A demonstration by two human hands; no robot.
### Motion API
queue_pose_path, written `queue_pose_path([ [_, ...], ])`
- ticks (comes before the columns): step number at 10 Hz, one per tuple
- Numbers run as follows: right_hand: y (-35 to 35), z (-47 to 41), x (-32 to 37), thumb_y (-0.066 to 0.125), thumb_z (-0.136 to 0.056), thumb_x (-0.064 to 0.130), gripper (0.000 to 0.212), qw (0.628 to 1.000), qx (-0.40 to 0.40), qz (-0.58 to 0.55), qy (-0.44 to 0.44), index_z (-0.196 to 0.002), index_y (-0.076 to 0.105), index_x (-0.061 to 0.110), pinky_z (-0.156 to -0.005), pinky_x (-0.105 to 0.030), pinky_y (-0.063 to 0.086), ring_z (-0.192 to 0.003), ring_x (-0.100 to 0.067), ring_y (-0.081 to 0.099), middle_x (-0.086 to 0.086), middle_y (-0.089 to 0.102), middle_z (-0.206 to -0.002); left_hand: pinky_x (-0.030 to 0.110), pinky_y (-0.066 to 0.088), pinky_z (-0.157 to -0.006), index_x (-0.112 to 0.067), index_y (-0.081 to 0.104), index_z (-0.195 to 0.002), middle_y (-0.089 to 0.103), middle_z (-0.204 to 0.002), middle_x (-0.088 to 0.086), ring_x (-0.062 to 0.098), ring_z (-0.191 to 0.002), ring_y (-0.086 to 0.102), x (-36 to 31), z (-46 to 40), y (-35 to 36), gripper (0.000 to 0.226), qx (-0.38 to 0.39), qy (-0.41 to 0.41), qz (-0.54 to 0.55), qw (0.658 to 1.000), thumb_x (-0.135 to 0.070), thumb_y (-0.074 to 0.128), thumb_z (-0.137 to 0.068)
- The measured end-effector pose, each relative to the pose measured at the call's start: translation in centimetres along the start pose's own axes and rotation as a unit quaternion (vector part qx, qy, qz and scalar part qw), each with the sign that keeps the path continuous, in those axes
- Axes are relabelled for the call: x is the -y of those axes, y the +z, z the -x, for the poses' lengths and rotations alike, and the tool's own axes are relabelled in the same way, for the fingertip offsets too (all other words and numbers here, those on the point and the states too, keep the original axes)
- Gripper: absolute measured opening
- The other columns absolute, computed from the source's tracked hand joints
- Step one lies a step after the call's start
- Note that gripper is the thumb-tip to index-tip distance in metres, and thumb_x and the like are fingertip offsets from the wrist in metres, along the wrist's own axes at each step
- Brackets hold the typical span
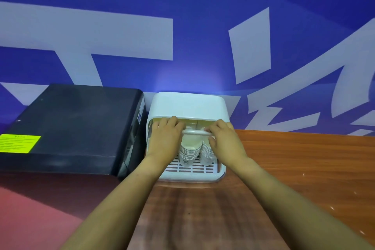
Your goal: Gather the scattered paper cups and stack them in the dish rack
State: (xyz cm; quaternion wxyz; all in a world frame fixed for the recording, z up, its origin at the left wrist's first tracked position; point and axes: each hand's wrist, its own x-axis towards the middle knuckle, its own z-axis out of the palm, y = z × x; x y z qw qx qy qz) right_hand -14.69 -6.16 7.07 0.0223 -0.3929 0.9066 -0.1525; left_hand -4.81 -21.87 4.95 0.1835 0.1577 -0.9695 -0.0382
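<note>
A white covered dish rack (188, 105) stands against the blue wall on the wooden table. Inside it, on the slotted white floor, stand two stacks of paper cups: a left stack (188, 154) and a right stack (206, 152). A clear front lid with a white bar handle (195, 132) hangs across the opening. My left hand (165, 134) grips the lid's edge at the left end of the handle. My right hand (222, 137) grips the handle's right end. The hands hide the upper parts of the stacks.
A black box-shaped appliance (71, 126) with a yellow-green label (19, 143) stands directly left of the rack. The brown wooden table (294, 168) extends to the right and toward me. A reddish floor shows at lower left.
</note>
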Motion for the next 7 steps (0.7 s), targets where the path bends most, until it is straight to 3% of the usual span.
queue_pose_path([
  [1, 0.3, 1.0, 0.2, 0.056, -0.09, 0.026, 0.026, 0.999, 0.006, 0.037, 0.001, -0.115, 0.057, 0.024, -0.081, -0.03, 0.043, -0.117, -0.02, 0.041, 0.003, 0.051, -0.116, 0.037, 0.042, -0.076, -0.02, 0.064, -0.105, 0.06, -0.102, 0.001, 0.026, -0.09, 0.054, -0.1, 1.4, -0.1, 0.019, 0.031, 0.015, 0.021, 0.999, -0.019, 0.064, -0.085],
  [2, 0.8, 1.9, 0.5, 0.057, -0.084, 0.028, 0.019, 0.998, 0.041, 0.052, -0.007, -0.103, 0.057, 0.025, -0.068, -0.028, 0.037, -0.104, -0.019, 0.051, 0.005, 0.055, -0.107, 0.032, 0.036, -0.073, -0.021, 0.059, -0.111, 0.056, -0.106, -0.001, 0.024, -0.094, 0.051, 0.1, 3.3, -0.3, 0.02, 0.083, 0.038, 0.044, 0.995, -0.024, 0.054, -0.091],
  [3, 1.8, 2.9, 0.6, 0.057, -0.081, 0.027, 0.018, 0.993, 0.093, 0.068, -0.009, -0.099, 0.056, 0.026, -0.068, -0.028, 0.038, -0.097, -0.02, 0.057, 0.005, 0.058, -0.102, 0.031, 0.035, -0.071, -0.023, 0.057, -0.113, 0.055, -0.107, -0.001, 0.022, -0.096, 0.052, -0.1, 5.2, 0.2, 0.022, 0.131, 0.046, 0.043, 0.989, -0.025, 0.053, -0.091],
  [5, 4.7, 4.6, 0.7, 0.052, -0.091, 0.025, 0.019, 0.983, 0.136, 0.127, -0.005, -0.108, 0.054, 0.018, -0.079, -0.03, 0.044, -0.105, -0.024, 0.059, -0.001, 0.061, -0.113, 0.035, 0.043, -0.073, -0.018, 0.057, -0.111, 0.059, -0.105, 0.004, 0.028, -0.096, 0.058, -0.4, 7.2, 2.3, 0.028, 0.193, 0.039, 0.02, 0.98, -0.007, 0.057, -0.086],
  [6, 5.2, 5.2, 1.2, 0.047, -0.091, 0.018, 0.021, 0.98, 0.162, 0.112, 0.02, -0.11, 0.057, 0.017, -0.081, -0.029, 0.046, -0.107, -0.026, 0.058, -0.005, 0.062, -0.116, 0.034, 0.043, -0.082, -0.021, 0.052, -0.12, 0.053, -0.117, 0.001, 0.025, -0.11, 0.052, -0.6, 8.0, 2.6, 0.031, 0.253, 0.021, -0.017, 0.967, -0.012, 0.051, -0.091],
  [7, 4.7, 5.7, 1.2, 0.05, -0.09, 0.029, 0.033, 0.98, 0.188, 0.063, 0.034, -0.122, 0.053, 0.021, -0.088, -0.032, 0.046, -0.112, -0.026, 0.057, -0.004, 0.059, -0.122, 0.035, 0.042, -0.087, -0.02, 0.05, -0.125, 0.052, -0.122, 0.002, 0.024, -0.113, 0.051, -1.1, 7.9, 1.9, 0.032, 0.28, 0.002, -0.01, 0.96, -0.024, 0.049, -0.093],
])
